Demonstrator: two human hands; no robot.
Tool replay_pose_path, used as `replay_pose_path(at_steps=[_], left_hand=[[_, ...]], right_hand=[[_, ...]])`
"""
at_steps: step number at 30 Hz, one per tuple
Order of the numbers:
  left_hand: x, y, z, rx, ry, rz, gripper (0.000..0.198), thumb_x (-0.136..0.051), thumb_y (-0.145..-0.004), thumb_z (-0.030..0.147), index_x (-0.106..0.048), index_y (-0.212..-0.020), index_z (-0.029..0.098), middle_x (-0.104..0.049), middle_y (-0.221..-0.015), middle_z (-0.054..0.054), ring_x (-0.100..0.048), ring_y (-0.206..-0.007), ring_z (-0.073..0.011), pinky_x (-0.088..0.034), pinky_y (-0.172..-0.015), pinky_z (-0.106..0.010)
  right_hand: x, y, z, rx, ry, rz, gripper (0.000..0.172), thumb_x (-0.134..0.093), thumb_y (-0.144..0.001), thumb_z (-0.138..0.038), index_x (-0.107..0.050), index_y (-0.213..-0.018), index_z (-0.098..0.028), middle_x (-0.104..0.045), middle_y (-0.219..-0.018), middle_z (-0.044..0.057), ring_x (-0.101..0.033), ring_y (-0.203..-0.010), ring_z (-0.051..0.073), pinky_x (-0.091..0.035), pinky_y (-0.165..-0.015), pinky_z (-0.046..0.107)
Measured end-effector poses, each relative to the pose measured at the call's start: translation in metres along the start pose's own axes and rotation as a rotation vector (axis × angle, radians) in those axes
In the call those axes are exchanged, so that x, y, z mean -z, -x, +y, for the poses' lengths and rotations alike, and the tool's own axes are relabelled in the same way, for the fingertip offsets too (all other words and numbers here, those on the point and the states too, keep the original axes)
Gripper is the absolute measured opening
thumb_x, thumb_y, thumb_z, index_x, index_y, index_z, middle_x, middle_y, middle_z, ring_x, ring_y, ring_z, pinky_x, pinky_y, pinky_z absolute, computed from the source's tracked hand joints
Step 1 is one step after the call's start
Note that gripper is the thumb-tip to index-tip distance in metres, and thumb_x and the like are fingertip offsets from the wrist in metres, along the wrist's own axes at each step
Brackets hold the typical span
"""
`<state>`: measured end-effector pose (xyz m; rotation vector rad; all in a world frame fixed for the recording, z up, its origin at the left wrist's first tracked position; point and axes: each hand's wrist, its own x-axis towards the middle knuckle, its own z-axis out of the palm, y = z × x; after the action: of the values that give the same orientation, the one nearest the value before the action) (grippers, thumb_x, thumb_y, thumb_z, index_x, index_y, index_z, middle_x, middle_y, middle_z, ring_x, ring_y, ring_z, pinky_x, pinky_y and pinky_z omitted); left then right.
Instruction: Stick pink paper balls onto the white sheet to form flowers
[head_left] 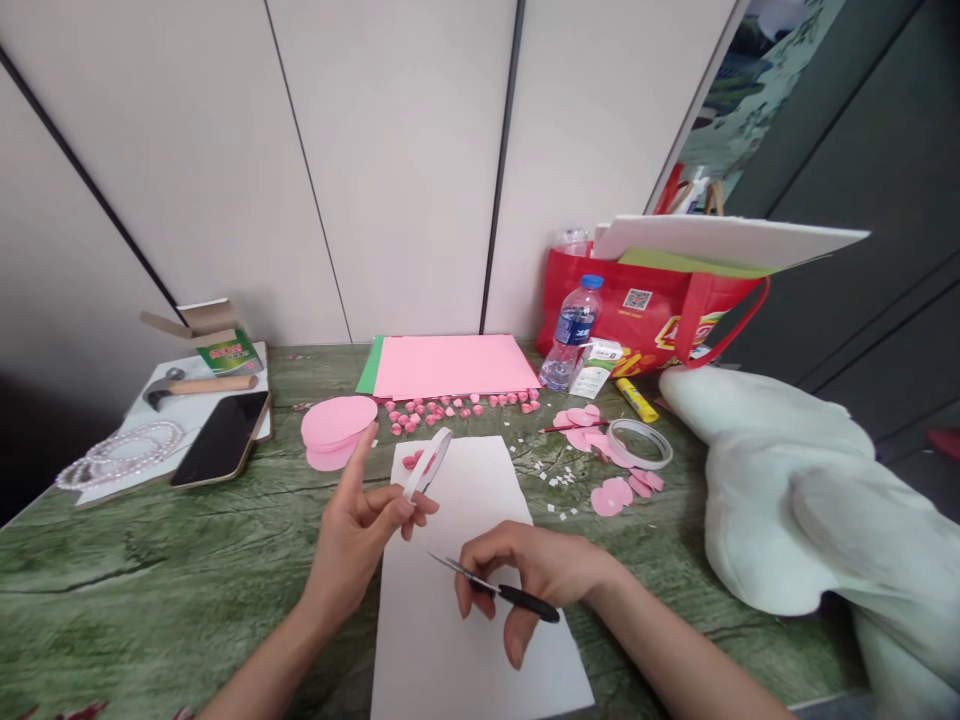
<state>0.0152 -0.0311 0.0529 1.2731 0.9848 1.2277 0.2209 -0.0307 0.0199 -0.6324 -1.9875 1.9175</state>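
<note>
- In the head view, a looped white strip (420, 470) is held up above the white sheet (427, 640), which is laid from near the middle of the tabletop (112, 600) toward its near edge.
- Scissors (515, 597) are held lower and to the right, with their tip pointed toward the left hand (349, 540) but kept apart from the strip.
- For a clean cut, the strip would best be kept steady and slightly taut, and the blades brought squarely across it, clear of the fingertips.
- Cutting over the white sheet is advisable, so that loose pieces are not mixed with the white bits (559, 480) scattered toward the tabletop's right edge, near the tape roll (663, 452).
- By the left hand, the strip is pinched at its lower end between thumb and fingers; the index finger is raised.
- By the right hand (547, 560), the scissors are held loosely, the fingers curled about the handles and the thumb dropped below. Whether the thumb is passed through a loop, or the blades are parted, cannot be told.
</note>
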Motion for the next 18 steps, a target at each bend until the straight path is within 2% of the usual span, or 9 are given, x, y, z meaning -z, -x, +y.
replay_pose_path(at_steps=[5,9,13,16,18], left_hand=[[-0.0023,0.0027,0.0032,0.035,0.086,-0.047,0.111,-0.071,-0.068,0.017,0.009,-0.144,0.022,-0.073,-0.080,-0.004,-0.062,-0.064,-0.0147,-0.048,-0.055,-0.024],[-0.0010,0.0039,0.0024,0.014,0.098,-0.093,0.114,-0.075,-0.067,0.022,0.009,-0.144,0.025,-0.073,-0.087,-0.006,-0.064,-0.069,-0.0176,-0.050,-0.061,-0.028],[0.0021,0.0021,-0.0011,-0.049,0.087,-0.093,0.105,-0.070,-0.073,0.038,0.003,-0.146,0.018,-0.073,-0.078,-0.007,-0.061,-0.059,-0.0158,-0.049,-0.061,-0.030],[0.0030,0.0010,-0.0025,-0.041,0.024,-0.023,0.093,-0.064,-0.079,0.034,-0.002,-0.146,0.017,-0.071,-0.066,-0.002,-0.055,-0.050,-0.0116,-0.047,-0.058,-0.027],[0.0024,0.0012,-0.0023,-0.039,0.010,-0.007,0.092,-0.064,-0.077,0.028,-0.003,-0.146,0.019,-0.071,-0.066,-0.001,-0.056,-0.050,-0.0115,-0.047,-0.057,-0.026]], right_hand=[[0.0060,0.0016,0.0007,-0.031,-0.023,0.018,0.058,-0.084,-0.043,-0.045,-0.062,-0.087,-0.014,-0.055,-0.068,-0.004,-0.049,-0.061,0.008,-0.039,-0.058,0.021],[0.0095,0.0022,0.0001,-0.050,-0.031,0.015,0.057,-0.084,-0.045,-0.045,-0.061,-0.087,-0.014,-0.054,-0.067,-0.005,-0.048,-0.059,0.008,-0.039,-0.056,0.021],[0.0090,0.0019,-0.0016,-0.064,-0.045,0.015,0.057,-0.083,-0.046,-0.047,-0.060,-0.086,-0.014,-0.053,-0.066,-0.005,-0.047,-0.058,0.007,-0.038,-0.055,0.021],[0.0081,0.0018,-0.0025,-0.077,-0.050,0.009,0.058,-0.083,-0.045,-0.047,-0.060,-0.086,-0.014,-0.053,-0.065,-0.005,-0.047,-0.057,0.007,-0.038,-0.055,0.021],[0.0079,0.0018,-0.0027,-0.085,-0.054,-0.001,0.058,-0.084,-0.045,-0.047,-0.060,-0.086,-0.013,-0.053,-0.065,-0.005,-0.047,-0.057,0.007,-0.038,-0.055,0.021]])
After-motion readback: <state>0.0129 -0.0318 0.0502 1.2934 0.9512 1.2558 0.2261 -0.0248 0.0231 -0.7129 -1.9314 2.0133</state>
